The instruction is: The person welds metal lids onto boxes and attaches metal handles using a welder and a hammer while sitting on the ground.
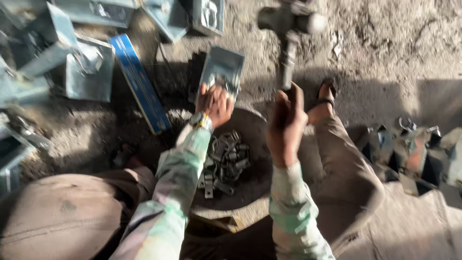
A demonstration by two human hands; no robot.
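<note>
My right hand (pixel 285 126) grips a raised hammer (pixel 288 29); my left hand (pixel 214 103) pins a metal plate (pixel 222 67) on the block (pixel 257 144). Small clamps (pixel 225 161) heap between my arms, boxes (pixel 89 72) lie left, brackets (pixel 409 154) right.

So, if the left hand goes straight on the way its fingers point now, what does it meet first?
The left hand points up the picture and already touches the grey metal piece standing on the ground. Going on, it would press into that piece first. Beyond it lies dirt ground; depth is unclear.
</note>
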